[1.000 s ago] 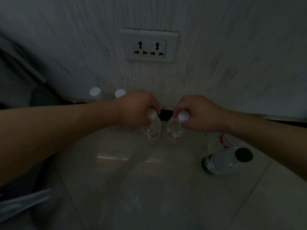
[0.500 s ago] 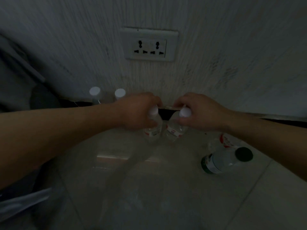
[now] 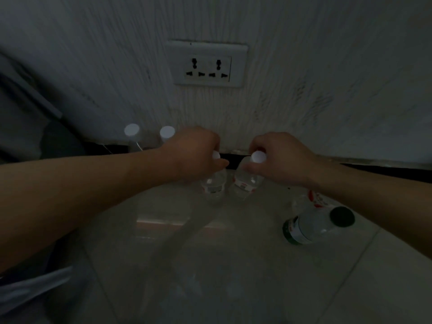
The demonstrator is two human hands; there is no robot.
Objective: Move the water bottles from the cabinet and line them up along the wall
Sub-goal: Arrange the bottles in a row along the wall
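Left hand: my left hand (image 3: 194,155) is wrapped round the neck of the left-hand bottle (image 3: 214,185), close to the wall (image 3: 327,66)
Right hand: my right hand (image 3: 278,157) grips the right-hand bottle (image 3: 245,183) just under its white cap, just beside the other
Row: I see two white-capped bottles (image 3: 132,130) against the wall, further left
Apart: green-capped bottle (image 3: 313,226) on the floor tiles (image 3: 233,277), near my right forearm

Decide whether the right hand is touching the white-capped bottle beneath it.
Touching. The head view shows the right hand gripping the bottle by its neck, just under the white cap.
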